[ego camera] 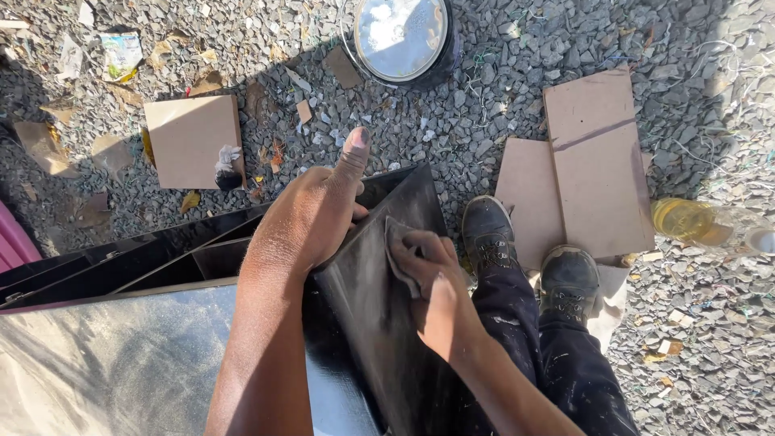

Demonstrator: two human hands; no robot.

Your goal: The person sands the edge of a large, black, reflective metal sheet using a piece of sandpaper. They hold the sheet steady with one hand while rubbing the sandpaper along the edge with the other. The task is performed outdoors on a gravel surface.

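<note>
The black panel (379, 299) stands tilted at the centre of the view, its dusty face turned toward the person, its upper edge running toward one o'clock; it belongs to a black frame (121, 262) of open compartments that stretches away toward nine o'clock, and nothing shows inside those compartments; the left hand (311, 222) grips the panel's upper edge, fingers wrapped over it and thumb raised toward twelve o'clock; the right hand (428, 278) is curled shut on a small grey cloth (395, 242) and presses it flat against the panel's face; at five o'clock two dark boots (525, 258) rest on flat brown boards (593, 161) laid on the gravel ground (484, 97); at twelve o'clock a round dark tin (404, 36) sits open, holding a pale, glossy liquid that reflects the sky; at three o'clock a clear bottle (698, 222) lies on its side with yellow liquid in it; at ten o'clock another brown board (190, 137) lies flat, a small dark-tipped brush (228, 168) resting at its corner; a shiny grey sheet (113, 363) fills seven o'clock.
</note>
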